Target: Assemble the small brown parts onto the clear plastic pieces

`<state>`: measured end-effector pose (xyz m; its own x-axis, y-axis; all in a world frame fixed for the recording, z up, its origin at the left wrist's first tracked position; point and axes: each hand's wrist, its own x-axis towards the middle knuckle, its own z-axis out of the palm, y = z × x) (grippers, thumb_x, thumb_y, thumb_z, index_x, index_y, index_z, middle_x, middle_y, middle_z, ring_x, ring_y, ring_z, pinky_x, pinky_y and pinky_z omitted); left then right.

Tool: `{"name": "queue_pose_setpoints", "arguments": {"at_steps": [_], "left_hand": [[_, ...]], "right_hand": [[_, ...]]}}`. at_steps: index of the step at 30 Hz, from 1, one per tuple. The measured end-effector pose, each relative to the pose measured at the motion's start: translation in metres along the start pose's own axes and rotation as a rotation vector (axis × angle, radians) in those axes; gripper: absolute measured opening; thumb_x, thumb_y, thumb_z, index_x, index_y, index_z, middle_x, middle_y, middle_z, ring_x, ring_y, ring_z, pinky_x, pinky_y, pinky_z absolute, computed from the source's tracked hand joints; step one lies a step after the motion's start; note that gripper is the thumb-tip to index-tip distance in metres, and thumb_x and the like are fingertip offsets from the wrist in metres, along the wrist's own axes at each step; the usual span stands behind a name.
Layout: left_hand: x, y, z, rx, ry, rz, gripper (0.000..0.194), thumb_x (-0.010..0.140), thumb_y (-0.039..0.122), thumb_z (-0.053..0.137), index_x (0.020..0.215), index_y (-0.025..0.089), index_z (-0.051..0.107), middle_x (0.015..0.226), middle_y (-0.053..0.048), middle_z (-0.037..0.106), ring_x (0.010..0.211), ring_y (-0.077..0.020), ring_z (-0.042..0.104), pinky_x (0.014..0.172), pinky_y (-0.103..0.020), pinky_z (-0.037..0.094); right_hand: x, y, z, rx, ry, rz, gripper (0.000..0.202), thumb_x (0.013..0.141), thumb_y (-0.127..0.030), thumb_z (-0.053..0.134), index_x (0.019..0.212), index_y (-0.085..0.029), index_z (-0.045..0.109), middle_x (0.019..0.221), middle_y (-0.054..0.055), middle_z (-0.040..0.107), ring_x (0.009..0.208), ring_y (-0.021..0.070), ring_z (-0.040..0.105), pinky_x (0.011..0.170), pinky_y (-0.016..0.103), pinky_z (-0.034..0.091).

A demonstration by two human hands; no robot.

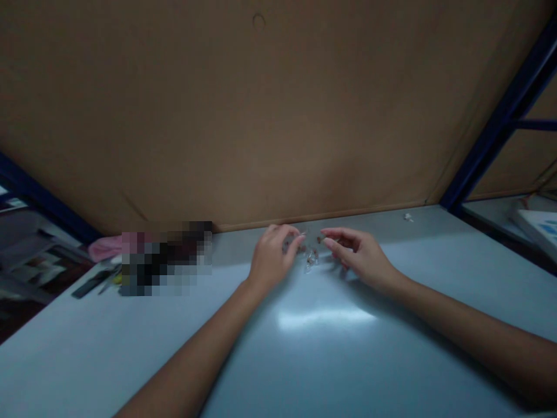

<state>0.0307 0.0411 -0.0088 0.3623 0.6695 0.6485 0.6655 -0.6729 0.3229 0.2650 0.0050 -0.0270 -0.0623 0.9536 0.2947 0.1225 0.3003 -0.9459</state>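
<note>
Toward the back of the table, my left hand (272, 252) is closed, with thumb and fingertips pinched at the edge of what looks like a clear plastic bag; blur hides the exact hold. Facing it from the right, my right hand (359, 252) pinches a small brownish piece (320, 239) between thumb and index finger; its kind is too small to tell. Between the hands, small clear plastic bags (310, 260) with brown bits inside lie on the tabletop.
The pale table (278, 371) meets a brown board wall (278, 116) at the back. A pink cloth (104, 248), a dark flat object (91, 284) and a pixelated patch are at left. A small white scrap (408, 217) lies at back right, near a blue frame post (487, 139).
</note>
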Motion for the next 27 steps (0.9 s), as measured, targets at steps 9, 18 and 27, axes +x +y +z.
{"name": "queue_pose_setpoints", "arguments": {"at_steps": [9, 18, 27], "left_hand": [[0.003, -0.041, -0.001, 0.169, -0.012, -0.236, 0.017, 0.096, 0.034, 0.073, 0.1, 0.022, 0.085, 0.1, -0.008, 0.077, 0.09, -0.0257, 0.072, 0.083, -0.039, 0.056], [0.001, -0.036, 0.008, 0.128, -0.079, -0.137, 0.011, 0.09, 0.029, 0.078, 0.095, 0.024, 0.086, 0.102, -0.008, 0.075, 0.104, -0.028, 0.068, 0.096, -0.045, 0.054], [0.001, -0.029, 0.008, 0.142, -0.149, -0.109, 0.021, 0.099, 0.03, 0.065, 0.107, 0.022, 0.083, 0.116, -0.009, 0.076, 0.114, -0.0287, 0.065, 0.107, -0.049, 0.048]], "right_hand": [[0.009, 0.019, -0.008, -0.214, 0.019, -0.093, 0.026, 0.094, -0.036, 0.065, 0.107, -0.019, 0.08, 0.099, 0.01, 0.079, 0.081, 0.0208, 0.067, 0.072, 0.035, 0.051], [0.008, 0.023, -0.009, -0.253, -0.008, -0.111, 0.021, 0.093, -0.029, 0.064, 0.105, -0.021, 0.079, 0.112, 0.011, 0.08, 0.092, 0.0233, 0.071, 0.08, 0.039, 0.054], [0.009, 0.022, -0.009, -0.272, -0.01, -0.119, 0.022, 0.092, -0.028, 0.063, 0.104, -0.02, 0.079, 0.109, 0.01, 0.08, 0.089, 0.0222, 0.07, 0.079, 0.037, 0.053]]}}
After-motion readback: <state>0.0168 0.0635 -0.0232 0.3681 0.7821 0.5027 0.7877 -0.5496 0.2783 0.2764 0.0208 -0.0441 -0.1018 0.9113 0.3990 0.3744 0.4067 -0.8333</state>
